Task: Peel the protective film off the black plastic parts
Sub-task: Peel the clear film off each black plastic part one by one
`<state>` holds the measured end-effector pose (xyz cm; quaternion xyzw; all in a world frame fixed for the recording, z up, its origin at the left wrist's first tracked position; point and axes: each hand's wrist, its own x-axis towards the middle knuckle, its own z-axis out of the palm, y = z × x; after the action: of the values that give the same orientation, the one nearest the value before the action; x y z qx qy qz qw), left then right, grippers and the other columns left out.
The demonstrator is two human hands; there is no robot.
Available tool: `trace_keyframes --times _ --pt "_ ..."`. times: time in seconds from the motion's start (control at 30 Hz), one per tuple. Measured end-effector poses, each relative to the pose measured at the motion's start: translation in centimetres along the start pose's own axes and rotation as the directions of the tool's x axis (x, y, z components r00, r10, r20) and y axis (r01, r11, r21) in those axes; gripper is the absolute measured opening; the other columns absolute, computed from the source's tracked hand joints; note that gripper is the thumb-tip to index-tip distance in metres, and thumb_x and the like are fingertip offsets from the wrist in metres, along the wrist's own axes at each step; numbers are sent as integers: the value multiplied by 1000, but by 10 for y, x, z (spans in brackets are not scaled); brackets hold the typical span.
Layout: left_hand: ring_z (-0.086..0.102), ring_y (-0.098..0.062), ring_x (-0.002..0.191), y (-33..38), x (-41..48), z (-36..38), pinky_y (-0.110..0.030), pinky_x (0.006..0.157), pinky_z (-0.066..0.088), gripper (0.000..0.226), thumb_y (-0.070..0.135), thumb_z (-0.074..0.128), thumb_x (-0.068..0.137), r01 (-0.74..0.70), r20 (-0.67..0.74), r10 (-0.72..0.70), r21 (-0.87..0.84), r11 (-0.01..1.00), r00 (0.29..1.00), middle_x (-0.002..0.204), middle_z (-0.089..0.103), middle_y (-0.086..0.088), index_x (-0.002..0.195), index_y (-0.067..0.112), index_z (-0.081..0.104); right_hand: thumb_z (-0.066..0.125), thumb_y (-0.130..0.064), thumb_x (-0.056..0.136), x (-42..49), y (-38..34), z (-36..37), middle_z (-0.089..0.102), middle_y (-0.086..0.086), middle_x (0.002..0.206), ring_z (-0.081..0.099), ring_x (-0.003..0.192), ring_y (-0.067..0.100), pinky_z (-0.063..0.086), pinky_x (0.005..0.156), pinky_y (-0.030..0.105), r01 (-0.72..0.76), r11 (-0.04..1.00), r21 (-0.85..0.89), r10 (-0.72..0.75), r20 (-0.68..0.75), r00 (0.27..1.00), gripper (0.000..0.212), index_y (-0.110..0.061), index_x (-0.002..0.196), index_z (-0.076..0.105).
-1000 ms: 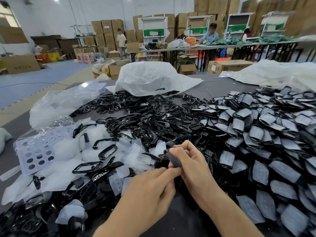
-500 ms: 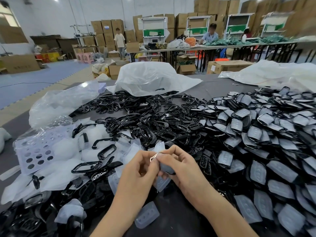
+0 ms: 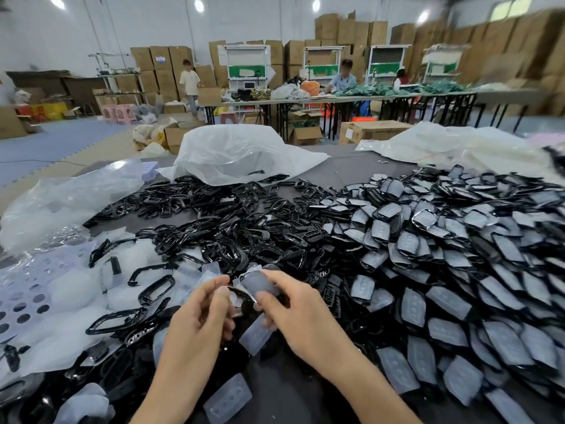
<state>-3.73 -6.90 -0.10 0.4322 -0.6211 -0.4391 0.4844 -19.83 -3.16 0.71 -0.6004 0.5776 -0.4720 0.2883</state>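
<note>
My left hand (image 3: pixel 204 313) pinches a glossy black plastic frame part (image 3: pixel 242 301) low in the middle of the view. My right hand (image 3: pixel 292 309) pinches a cloudy protective film (image 3: pixel 258 282) that stands partly lifted off that part. A second translucent film piece (image 3: pixel 256 336) hangs below my right fingers. To the right lies a big heap of film-covered black parts (image 3: pixel 452 270). Bare black frames (image 3: pixel 232 228) are piled in the middle. Loose peeled films (image 3: pixel 195 278) lie just left of my hands.
Clear plastic bags (image 3: pixel 235 154) lie at the table's far side and left (image 3: pixel 61 203). A perforated lilac sheet (image 3: pixel 21 298) lies at left. One peeled film (image 3: pixel 227 399) rests on the grey tabletop (image 3: pixel 290 390) near me. Work tables, cartons and people stand behind.
My hands have drawn slightly apart, and the film has lifted off the black part. Earlier both hands were pressed close together around the piece. The camera has tilted up.
</note>
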Motion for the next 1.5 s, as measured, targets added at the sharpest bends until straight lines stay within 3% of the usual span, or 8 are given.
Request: trace_keyframes --times 0.1,0.2,0.3,0.53,0.63,0.87,1.2,1.5 --pt "60 -8 56 0 -2 -1 -13 55 48 19 28 51 100 -20 11 20 27 999 1000 71 67 2 103 33 69 59 -19 100 29 -3 -54 74 -8 87 69 69 6 56 66 20 32 985 167 23 -318 948 43 -27 142 51" --pt "61 -10 58 0 -4 0 -16 55 49 20 33 50 97 -53 70 49 68 996 996 71 66 1 102 33 69 61 -20 98 62 -10 -128 75 1 88 69 59 8 56 59 21 88 916 391 212 -659 722 73 -25 158 18" --pt "59 -6 60 -4 -7 2 -16 59 47 14 32 56 96 -199 125 173 233 952 977 76 67 7 99 41 66 57 -27 99 63 -5 -156 72 11 97 70 52 11 57 56 25 2 890 455 367 -721 588 87 -25 159 -6" --pt "49 -2 114 -16 -17 15 -26 96 38 65 76 51 74 -749 651 372 568 341 662 118 62 16 129 41 50 51 -25 101 25 7 -72 75 -7 87 73 65 15 58 57 25 -46 965 259 192 -574 796 63 -37 155 21" --pt "64 -26 113 -19 -5 8 -43 101 35 61 65 52 74 -633 527 386 738 233 757 121 67 -3 120 28 69 49 -31 101 19 2 -22 71 -23 96 70 84 8 59 74 29 -1 1000 6 4 -432 902 57 -41 152 25" --pt "67 -32 78 -23 18 -24 -41 60 55 64 34 97 40 -360 294 267 898 252 918 99 67 -3 98 21 72 32 -36 105 16 17 40 30 -6 159 20 148 14 16 121 32 74 730 -680 -96 6 995 45 -31 150 32" --pt "66 -13 78 -21 20 -26 -20 51 35 18 42 65 88 -235 36 355 809 539 934 84 57 20 102 32 62 42 -32 102 13 20 30 53 -18 124 44 114 7 35 101 23 48 799 -599 -105 -61 993 23 -33 123 51" --pt "60 5 68 -12 17 -28 -5 65 41 51 62 42 87 -232 13 257 483 845 966 86 62 38 129 38 58 45 -27 98 10 12 31 49 -32 131 38 126 -11 26 109 10 84 928 -364 -149 -154 977 45 -38 142 47"
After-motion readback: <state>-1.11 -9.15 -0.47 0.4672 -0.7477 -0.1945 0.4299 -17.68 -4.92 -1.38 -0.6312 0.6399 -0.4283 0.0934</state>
